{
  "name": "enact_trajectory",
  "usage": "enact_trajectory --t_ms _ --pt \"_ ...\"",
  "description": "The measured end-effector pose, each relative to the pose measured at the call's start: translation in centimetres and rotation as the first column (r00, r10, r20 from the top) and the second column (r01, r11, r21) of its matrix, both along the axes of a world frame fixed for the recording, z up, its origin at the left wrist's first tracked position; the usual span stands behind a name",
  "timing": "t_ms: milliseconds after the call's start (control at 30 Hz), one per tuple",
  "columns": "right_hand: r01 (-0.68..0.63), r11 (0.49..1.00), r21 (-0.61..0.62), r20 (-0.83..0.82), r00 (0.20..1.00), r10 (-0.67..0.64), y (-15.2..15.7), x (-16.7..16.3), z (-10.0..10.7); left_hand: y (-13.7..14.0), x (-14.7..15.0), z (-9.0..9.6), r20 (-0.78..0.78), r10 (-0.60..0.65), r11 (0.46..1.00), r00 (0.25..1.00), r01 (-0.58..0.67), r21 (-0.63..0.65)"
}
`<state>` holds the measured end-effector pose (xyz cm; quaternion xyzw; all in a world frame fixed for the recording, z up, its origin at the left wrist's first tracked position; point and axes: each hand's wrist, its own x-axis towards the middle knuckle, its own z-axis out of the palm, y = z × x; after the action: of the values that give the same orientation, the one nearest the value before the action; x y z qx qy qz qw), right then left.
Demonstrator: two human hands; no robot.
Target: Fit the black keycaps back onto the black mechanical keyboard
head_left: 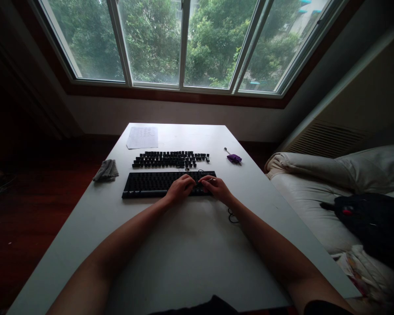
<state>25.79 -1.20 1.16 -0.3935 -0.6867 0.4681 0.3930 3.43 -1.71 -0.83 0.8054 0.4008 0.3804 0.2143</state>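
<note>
- Head view: keyboard (pixel 144 185) sits right under left grip (pixel 181 188) and right grip (pixel 218 189), likely stiff, fairly hefty; ends suit lifting.
- Right pinches a thin object (pixel 212 179); left curls, closure I can't tell.
- Keycaps (pixel 157 165) beyond both, probably light, slippery: pinch the sides!

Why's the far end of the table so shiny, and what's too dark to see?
Head view: light from the window seems to glare off the table; same head view: the left edge sinks nearly to black, and fine detail on the keyboard is lost in shadow.
</note>
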Motion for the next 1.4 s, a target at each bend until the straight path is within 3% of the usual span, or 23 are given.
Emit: enact_trajectory --t_ms 1400 --pt "0.006 1.0 -0.003 -0.015 1.0 -0.006 0.1 0.1 -0.4 -0.1 -0.1 0.1 -0.001 0.0 1.0 1.0 0.0 -0.004"
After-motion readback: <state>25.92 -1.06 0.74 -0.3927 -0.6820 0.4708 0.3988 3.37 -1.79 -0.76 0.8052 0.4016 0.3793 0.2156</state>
